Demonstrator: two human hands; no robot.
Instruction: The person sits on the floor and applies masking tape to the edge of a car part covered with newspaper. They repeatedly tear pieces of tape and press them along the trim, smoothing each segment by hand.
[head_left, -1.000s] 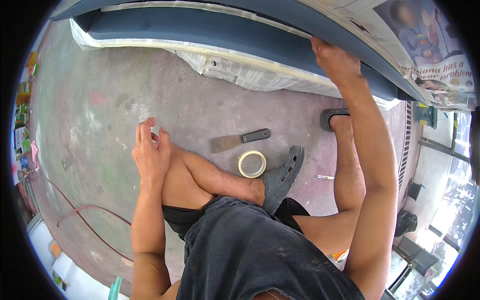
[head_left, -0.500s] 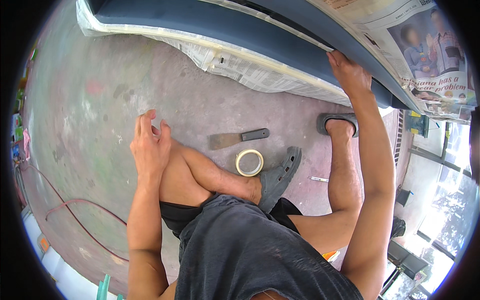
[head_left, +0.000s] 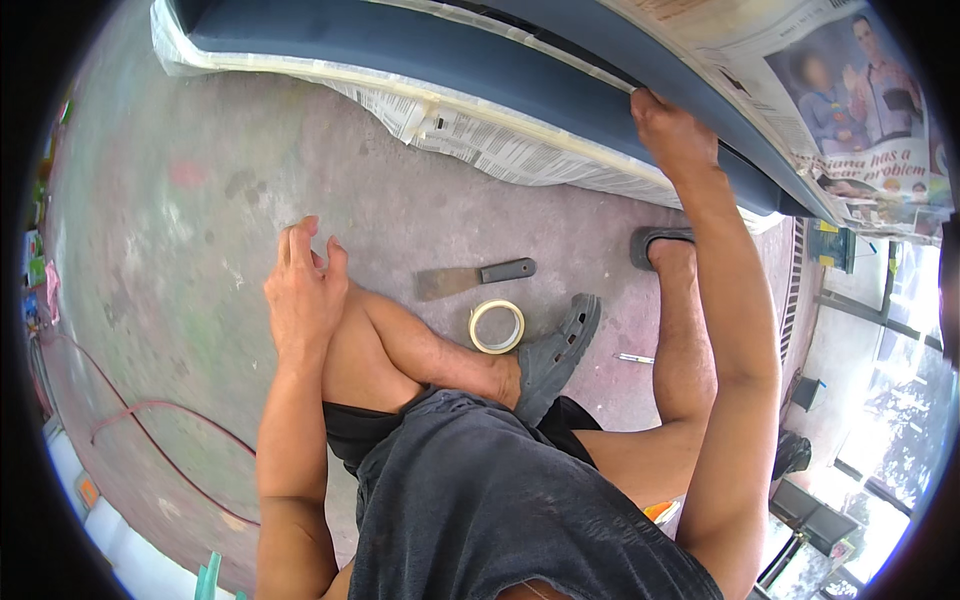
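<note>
My right hand [head_left: 676, 130] is closed, its fingertips pressed at the dark gap along a blue-grey painted panel [head_left: 400, 58]. What the fingers hold there, if anything, is hidden. A pale masking strip [head_left: 560, 45] runs along the gap to the left of the hand. Over my bent left knee, my left hand [head_left: 303, 295] hangs with curled fingers apart and nothing between them. On the floor in front of my left shoe lie a roll of cream masking tape [head_left: 497, 327] and a putty knife [head_left: 475, 278] with a black handle and stained blade.
Newspaper [head_left: 490, 145] with plastic film skirts the panel's lower edge, and more newspaper [head_left: 850, 110] covers the upper right. A thin white pen-like stick [head_left: 634, 358] lies between my feet. At left, a red hose [head_left: 160, 404] curves over the concrete floor [head_left: 150, 260].
My right hand has slid a short way left along the panel's gap, its fingers still curled. The left hand stays almost in place over the knee.
</note>
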